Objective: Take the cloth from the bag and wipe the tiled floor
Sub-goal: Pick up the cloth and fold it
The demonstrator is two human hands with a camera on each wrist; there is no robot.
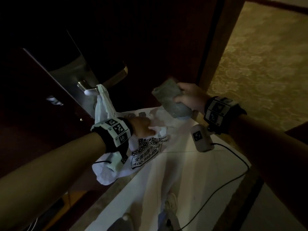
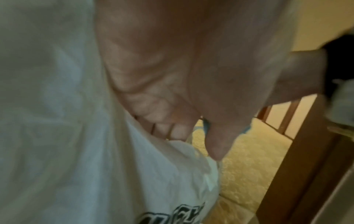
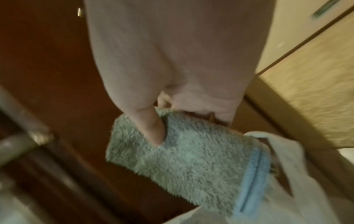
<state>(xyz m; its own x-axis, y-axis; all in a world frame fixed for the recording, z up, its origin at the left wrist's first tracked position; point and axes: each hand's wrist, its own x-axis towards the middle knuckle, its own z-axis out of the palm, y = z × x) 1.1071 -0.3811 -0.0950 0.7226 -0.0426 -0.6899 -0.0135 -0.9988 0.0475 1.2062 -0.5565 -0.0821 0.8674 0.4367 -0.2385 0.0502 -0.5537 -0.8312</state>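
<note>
A white plastic bag [image 1: 146, 154] with black print hangs by its loop from the door handle [image 1: 86, 88]. My left hand [image 1: 143, 129] grips the bag's upper edge; in the left wrist view its fingers [image 2: 172, 130] curl into the bag [image 2: 76, 136] and the thumb lies outside. My right hand [image 1: 185, 97] holds a folded grey fluffy cloth [image 1: 171, 100] with a blue edge, lifted just above the bag's mouth. In the right wrist view the thumb of that hand [image 3: 172, 121] presses into the cloth [image 3: 191, 163], whose lower end is still at the bag [image 3: 306, 197].
A dark wooden door [image 1: 150, 39] with a metal lock plate fills the left. Pale tiled floor [image 1: 191, 180] lies below, with my shoe [image 1: 171, 204] and a black cable [image 1: 233, 179] over it. A door frame [image 1: 213, 55] borders patterned yellow carpet [image 1: 266, 64] on the right.
</note>
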